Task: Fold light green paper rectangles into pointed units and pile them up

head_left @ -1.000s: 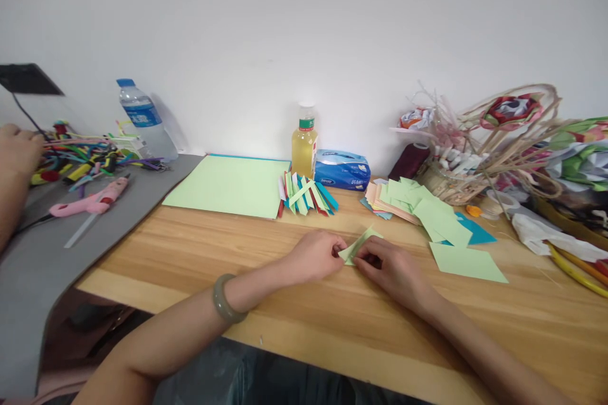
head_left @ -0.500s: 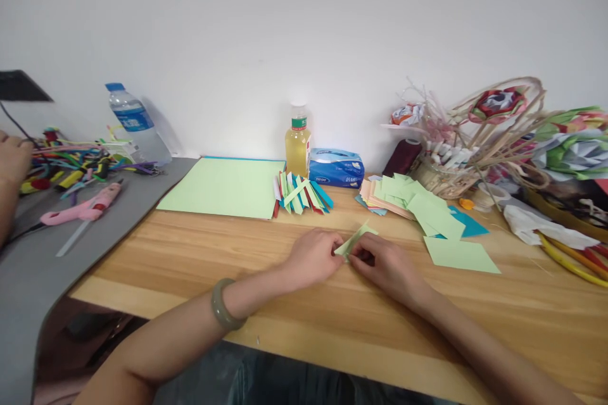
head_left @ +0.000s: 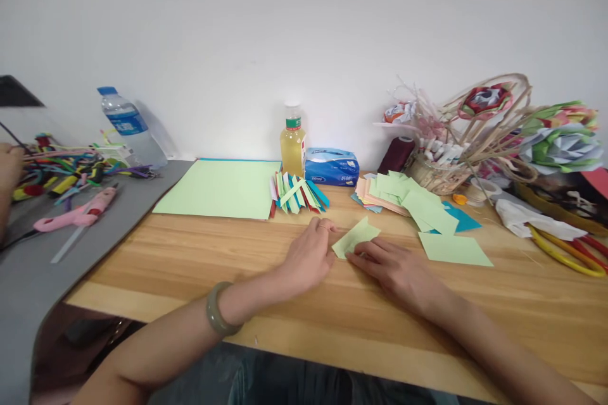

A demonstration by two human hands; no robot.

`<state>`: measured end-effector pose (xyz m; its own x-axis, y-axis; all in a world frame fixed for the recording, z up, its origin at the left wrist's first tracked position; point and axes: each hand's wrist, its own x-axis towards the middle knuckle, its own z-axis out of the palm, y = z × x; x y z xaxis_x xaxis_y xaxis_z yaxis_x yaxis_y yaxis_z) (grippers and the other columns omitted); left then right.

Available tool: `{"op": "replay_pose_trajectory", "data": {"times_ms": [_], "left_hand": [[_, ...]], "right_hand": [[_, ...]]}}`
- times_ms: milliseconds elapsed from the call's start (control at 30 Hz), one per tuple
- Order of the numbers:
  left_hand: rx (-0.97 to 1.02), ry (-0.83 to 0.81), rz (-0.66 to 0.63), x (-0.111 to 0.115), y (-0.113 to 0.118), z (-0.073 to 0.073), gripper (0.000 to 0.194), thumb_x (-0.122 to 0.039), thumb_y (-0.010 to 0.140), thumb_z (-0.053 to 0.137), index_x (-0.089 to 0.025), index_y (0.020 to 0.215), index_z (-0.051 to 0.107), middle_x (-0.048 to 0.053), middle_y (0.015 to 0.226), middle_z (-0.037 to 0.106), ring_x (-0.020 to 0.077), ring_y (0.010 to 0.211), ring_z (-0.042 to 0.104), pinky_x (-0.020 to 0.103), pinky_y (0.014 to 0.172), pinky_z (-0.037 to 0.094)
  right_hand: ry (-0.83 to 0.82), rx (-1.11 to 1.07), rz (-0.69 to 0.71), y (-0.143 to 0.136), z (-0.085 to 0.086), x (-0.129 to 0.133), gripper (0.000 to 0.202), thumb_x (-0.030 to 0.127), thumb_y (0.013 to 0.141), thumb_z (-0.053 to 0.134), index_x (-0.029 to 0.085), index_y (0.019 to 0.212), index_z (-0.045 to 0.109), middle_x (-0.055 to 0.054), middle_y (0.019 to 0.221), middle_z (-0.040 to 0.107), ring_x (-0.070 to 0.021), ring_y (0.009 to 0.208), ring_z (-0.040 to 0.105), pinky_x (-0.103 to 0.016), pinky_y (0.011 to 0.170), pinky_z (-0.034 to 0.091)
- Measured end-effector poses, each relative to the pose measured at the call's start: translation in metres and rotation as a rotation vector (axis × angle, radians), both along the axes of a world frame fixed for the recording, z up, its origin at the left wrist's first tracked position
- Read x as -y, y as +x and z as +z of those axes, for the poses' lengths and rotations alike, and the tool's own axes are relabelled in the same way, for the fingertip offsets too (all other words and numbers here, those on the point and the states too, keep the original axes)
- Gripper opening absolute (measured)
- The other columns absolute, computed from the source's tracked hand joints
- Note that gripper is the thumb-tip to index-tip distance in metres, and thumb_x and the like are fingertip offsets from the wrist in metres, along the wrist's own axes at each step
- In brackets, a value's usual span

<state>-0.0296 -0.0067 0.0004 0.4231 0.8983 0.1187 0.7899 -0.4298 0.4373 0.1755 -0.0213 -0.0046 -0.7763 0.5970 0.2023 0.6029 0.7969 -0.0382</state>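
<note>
The folded pale-green paper (head_left: 352, 238) lies on the wooden tabletop (head_left: 190, 266), between the person's two hands. Farther back on the left lies the large green sheet (head_left: 218, 188). The right hand (head_left: 403, 272) has its fingertips at the folded paper's near right side; whether its grip pinches or merely presses, I cannot tell. The left hand (head_left: 306, 259) is just beside the paper's left end, grip loosely spread. Right of the right hand lies a small green rectangle (head_left: 456, 249).
</note>
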Motion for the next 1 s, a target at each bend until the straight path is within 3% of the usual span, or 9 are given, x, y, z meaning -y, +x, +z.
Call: {"op": "replay_pose_trajectory", "data": {"times_ms": [100,200,333,533,733,933,1000], "left_hand": [[-0.22,0.232,-0.182,0.011,-0.001,0.0,0.019,-0.008,0.081,0.045,-0.016,0.095,0.055,0.007,0.093,0.056,0.0198,0.086,0.054,0.028,0.065,0.046],[-0.311,0.343,-0.332,0.019,0.001,-0.005,0.02,-0.013,0.088,0.039,-0.013,0.092,0.058,0.006,0.082,0.06,0.0201,0.082,0.056,0.03,0.064,0.047],[-0.337,0.311,-0.303,0.022,0.004,-0.011,0.026,-0.016,0.09,0.038,-0.009,0.107,0.057,0.008,0.089,0.065,0.0208,0.081,0.06,0.033,0.065,0.05],[-0.45,0.181,-0.326,0.016,0.002,-0.003,0.038,-0.013,0.086,0.043,-0.007,0.122,0.049,0.01,0.091,0.066,0.0226,0.082,0.062,0.033,0.066,0.05],[-0.405,0.188,-0.282,0.014,-0.003,0.008,0.029,-0.018,0.09,0.039,-0.016,0.111,0.057,0.008,0.096,0.062,0.0217,0.085,0.059,0.032,0.067,0.048],[-0.37,0.154,-0.16,0.004,-0.004,0.013,0.027,-0.029,0.092,0.04,-0.019,0.105,0.062,0.008,0.092,0.057,0.0221,0.089,0.053,0.032,0.071,0.047],[-0.36,0.151,-0.17,0.0,-0.005,0.011,0.026,-0.03,0.092,0.041,-0.019,0.101,0.063,0.007,0.091,0.057,0.0212,0.089,0.052,0.031,0.071,0.046]], "right_hand": [[-0.023,0.008,-0.049,0.0,-0.002,0.002,0.035,0.009,0.087,0.042,0.019,0.118,0.056,-0.009,0.098,0.059,-0.0211,0.088,0.054,-0.034,0.075,0.045],[-0.035,-0.014,-0.094,-0.003,-0.004,0.003,0.037,0.008,0.086,0.043,0.019,0.118,0.055,-0.01,0.1,0.058,-0.0217,0.09,0.053,-0.035,0.077,0.045],[-0.087,-0.06,-0.116,-0.006,-0.003,0.005,0.034,0.008,0.085,0.044,0.018,0.115,0.057,-0.01,0.102,0.058,-0.0213,0.091,0.054,-0.035,0.078,0.045],[-0.105,-0.114,-0.133,-0.003,0.002,0.003,0.04,0.002,0.082,0.039,0.019,0.111,0.061,-0.009,0.096,0.06,-0.0187,0.084,0.057,-0.031,0.072,0.046],[-0.028,-0.104,-0.037,0.003,0.01,0.003,0.034,0.006,0.083,0.039,0.017,0.101,0.066,-0.01,0.094,0.065,-0.0208,0.087,0.057,-0.035,0.074,0.048],[-0.165,-0.144,0.143,-0.02,0.019,0.021,0.034,0.011,0.084,0.042,0.015,0.112,0.061,-0.011,0.113,0.065,-0.0199,0.105,0.058,-0.033,0.088,0.046],[-0.201,-0.194,0.152,-0.025,0.017,0.022,0.031,0.013,0.087,0.041,0.017,0.108,0.063,-0.009,0.109,0.066,-0.0178,0.101,0.06,-0.03,0.086,0.047]]}}
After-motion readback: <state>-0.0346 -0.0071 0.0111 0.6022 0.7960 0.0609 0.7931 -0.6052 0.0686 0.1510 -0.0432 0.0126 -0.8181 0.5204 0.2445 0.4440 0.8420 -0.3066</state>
